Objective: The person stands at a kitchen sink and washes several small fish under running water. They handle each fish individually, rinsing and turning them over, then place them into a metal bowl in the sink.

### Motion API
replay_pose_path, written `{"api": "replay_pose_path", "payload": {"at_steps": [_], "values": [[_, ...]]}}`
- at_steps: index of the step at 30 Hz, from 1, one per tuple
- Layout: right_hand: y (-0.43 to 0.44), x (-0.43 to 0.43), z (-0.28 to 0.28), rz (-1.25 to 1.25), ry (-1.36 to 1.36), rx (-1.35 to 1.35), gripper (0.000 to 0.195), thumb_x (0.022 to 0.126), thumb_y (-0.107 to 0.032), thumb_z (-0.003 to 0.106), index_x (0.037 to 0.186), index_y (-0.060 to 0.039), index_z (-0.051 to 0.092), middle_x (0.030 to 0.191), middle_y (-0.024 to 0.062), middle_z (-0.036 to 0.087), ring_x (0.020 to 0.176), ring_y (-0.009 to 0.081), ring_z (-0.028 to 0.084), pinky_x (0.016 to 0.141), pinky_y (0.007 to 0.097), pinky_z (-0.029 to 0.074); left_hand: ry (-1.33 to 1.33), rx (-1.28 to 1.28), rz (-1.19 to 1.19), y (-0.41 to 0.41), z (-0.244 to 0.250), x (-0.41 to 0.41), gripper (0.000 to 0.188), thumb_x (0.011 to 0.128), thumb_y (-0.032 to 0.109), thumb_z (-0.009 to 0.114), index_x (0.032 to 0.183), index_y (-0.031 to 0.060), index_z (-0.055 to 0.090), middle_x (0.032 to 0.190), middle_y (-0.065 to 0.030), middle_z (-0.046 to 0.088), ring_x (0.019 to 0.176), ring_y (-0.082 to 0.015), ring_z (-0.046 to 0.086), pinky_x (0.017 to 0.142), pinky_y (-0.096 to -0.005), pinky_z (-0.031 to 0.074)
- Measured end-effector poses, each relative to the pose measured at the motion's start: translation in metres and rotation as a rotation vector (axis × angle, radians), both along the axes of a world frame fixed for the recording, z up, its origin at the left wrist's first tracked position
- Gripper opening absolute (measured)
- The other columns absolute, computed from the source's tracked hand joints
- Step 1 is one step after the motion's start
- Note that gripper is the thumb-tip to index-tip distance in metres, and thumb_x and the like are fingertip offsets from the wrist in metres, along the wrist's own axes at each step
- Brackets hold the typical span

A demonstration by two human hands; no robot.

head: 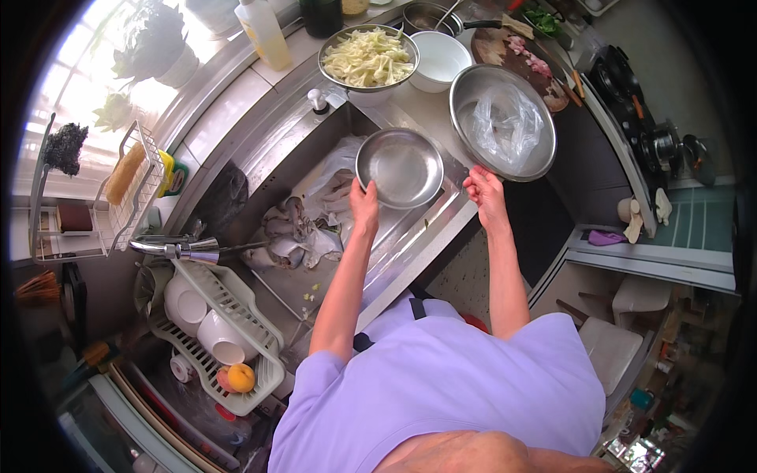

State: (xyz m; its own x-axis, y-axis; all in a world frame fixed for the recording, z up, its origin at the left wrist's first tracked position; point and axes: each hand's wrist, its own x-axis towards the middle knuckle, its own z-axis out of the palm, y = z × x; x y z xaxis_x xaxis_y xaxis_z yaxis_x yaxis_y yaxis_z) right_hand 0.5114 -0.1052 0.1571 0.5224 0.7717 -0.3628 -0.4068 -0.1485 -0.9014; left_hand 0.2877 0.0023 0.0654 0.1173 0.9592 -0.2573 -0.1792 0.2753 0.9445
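Note:
My left hand [365,208] grips the near rim of a shallow round metal dish [400,167], thumb on its upper side. The dish is over the right part of the sink, and nothing lies in it. My right hand [487,195] is at the lower rim of a large metal bowl [464,127], fingers drawn together; whether they grip the rim is hard to tell. A crumpled clear plastic bag [508,127] lies in that bowl. Below the dish, the steel sink [278,192] contains whole fish or fish pieces [301,236] and a whitish plastic bag [337,162].
A metal bowl of cut pale vegetables [369,59], a white bowl [440,62] and a cutting board with raw meat [494,47] stand at the back. The faucet [183,248] reaches over the sink's left side. A dish rack [236,307] holds white bowls and fruit. Right is a stove [621,77].

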Motion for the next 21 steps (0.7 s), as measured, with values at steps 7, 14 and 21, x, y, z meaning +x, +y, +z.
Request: {"api": "replay_pose_path", "payload": {"at_steps": [7,14,21], "values": [[0.002,-0.003,0.005,0.051,0.019,-0.012,0.033,0.083,-0.018,0.061,0.106,-0.0005,0.045,0.071,0.0039,0.056,0.054,0.0029,0.045,0.047,0.016,0.031,0.139,-0.03,0.041,0.027,-0.022,0.054,0.029,0.084,0.015,0.055,0.109,0.0006,0.052,0.092,-0.0106,0.06,0.079,-0.0165,0.056,0.068,-0.0303,0.045],[0.013,-0.048,0.002,0.217,0.049,-0.05,0.022,0.087,-0.015,0.056,0.103,-0.0021,0.05,0.072,0.0018,0.057,0.056,0.0021,0.045,0.049,0.015,0.031,-0.001,-0.237,-0.085,0.015,-0.007,0.047,0.043,0.089,0.028,0.052,0.12,-0.0007,0.043,0.099,-0.0126,0.056,0.079,-0.0183,0.057,0.063,-0.0296,0.05],[0.07,-0.158,-0.04,0.723,0.011,-0.076,0.023,0.089,-0.017,0.052,0.106,-0.0015,0.053,0.076,0.0042,0.059,0.06,0.0058,0.049,0.054,0.0191,0.039,-0.014,-0.447,0.325,-0.026,-0.081,-0.107,0.028,0.09,0.023,0.048,0.107,0.0008,0.055,0.094,-0.0091,0.058,0.079,-0.0156,0.059,0.066,-0.0292,0.05]]}}
